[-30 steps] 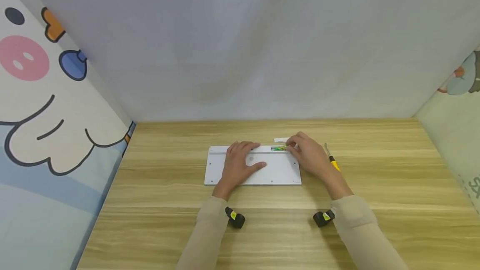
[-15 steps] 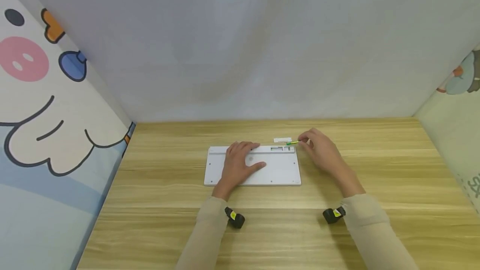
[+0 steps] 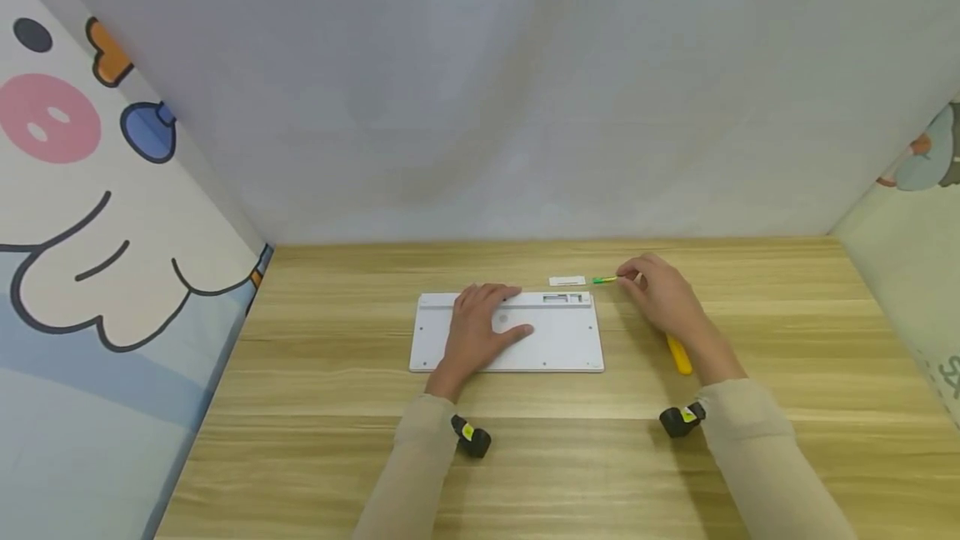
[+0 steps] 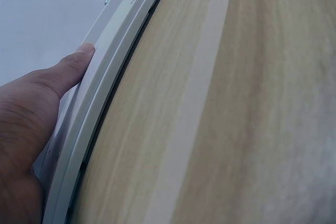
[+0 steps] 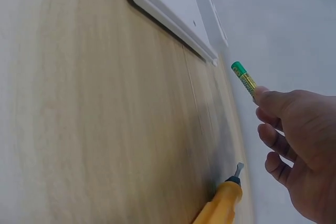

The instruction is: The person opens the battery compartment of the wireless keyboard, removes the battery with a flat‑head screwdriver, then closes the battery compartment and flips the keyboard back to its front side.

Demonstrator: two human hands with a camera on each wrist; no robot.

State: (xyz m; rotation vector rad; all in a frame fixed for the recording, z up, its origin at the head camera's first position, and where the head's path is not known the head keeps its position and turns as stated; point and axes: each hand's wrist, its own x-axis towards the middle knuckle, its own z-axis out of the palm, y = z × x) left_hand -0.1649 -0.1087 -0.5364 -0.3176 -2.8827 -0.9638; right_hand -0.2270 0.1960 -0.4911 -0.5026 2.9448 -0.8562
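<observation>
A white keyboard (image 3: 558,344) lies face down on the wooden table. Its battery compartment (image 3: 557,298) is uncovered near the far right corner. On the keyboard's left half rests my left hand (image 3: 474,327), thumb and fingers spread apart; in the left wrist view its thumb touches the keyboard's back near the edge. My right hand (image 3: 663,297) pinches a green and yellow battery (image 5: 243,78) by one end, between thumb and index finger, off to the right of the keyboard. The small white battery cover (image 3: 567,281) lies just beyond the keyboard, left of the battery.
A screwdriver with a yellow handle (image 3: 678,354) lies right of the keyboard, partly under my right hand and forearm in the head view; its metal tip (image 5: 240,168) shows in the right wrist view. A pale wall (image 3: 480,107) rises behind the table.
My right hand has drawn the battery out of the compartment and carried it to the right, past the cover. The left hand has stayed in place on the keyboard.
</observation>
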